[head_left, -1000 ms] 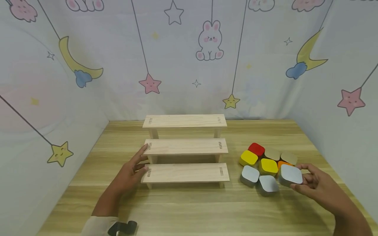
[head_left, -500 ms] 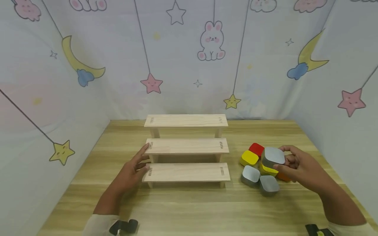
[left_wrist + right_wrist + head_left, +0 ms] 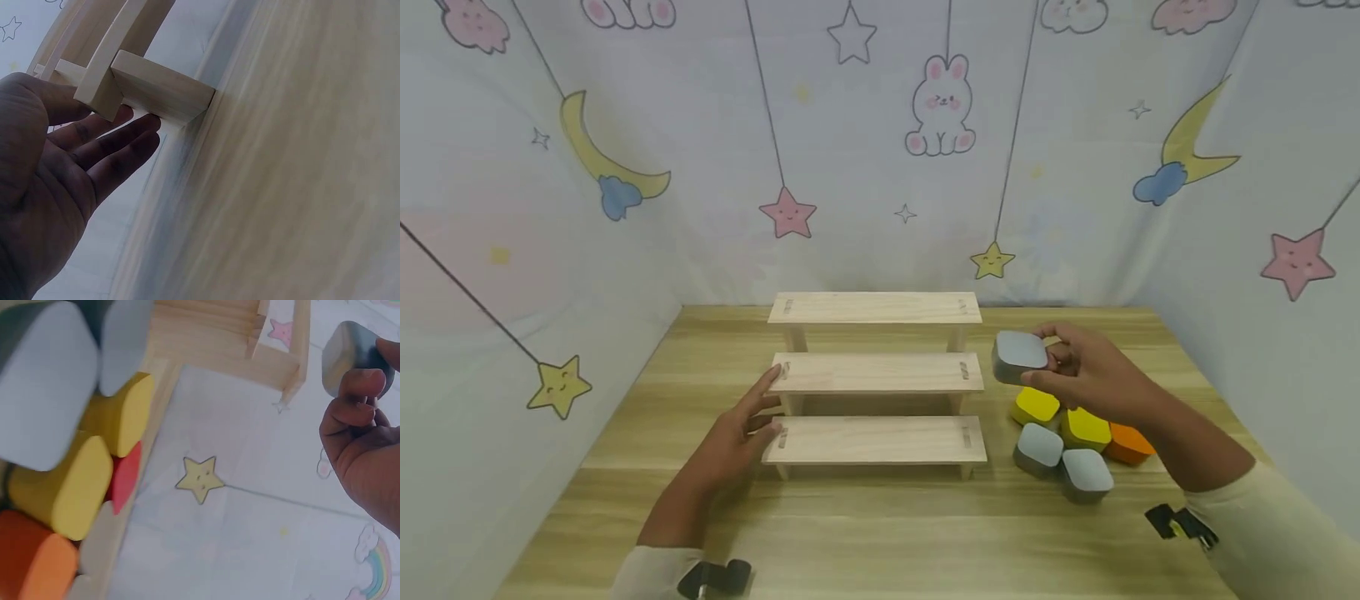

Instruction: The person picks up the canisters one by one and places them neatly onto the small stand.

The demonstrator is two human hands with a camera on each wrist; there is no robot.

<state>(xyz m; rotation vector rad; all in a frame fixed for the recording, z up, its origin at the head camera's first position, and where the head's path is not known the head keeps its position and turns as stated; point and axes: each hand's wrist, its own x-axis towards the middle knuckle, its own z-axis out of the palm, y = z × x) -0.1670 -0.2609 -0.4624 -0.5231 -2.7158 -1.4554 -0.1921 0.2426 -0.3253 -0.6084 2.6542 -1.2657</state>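
Note:
My right hand pinches a grey rounded block and holds it raised beside the right end of the middle step. In the right wrist view, thumb and fingers close round the same grey block. A three-step wooden display stand stands at the middle of the table. At its left end my left hand touches the stand, forefinger at the middle step and thumb at the lowest. The left wrist view shows this hand with its fingers extended beside the step's end.
Right of the stand lie two more grey blocks, two yellow blocks and an orange block. A red block and beige ones show in the right wrist view. A patterned cloth hangs behind.
My right hand has lifted the grey block from the right side of the cluster and carried it left and away, toward the stand. The left hand stays at the stand's left end.

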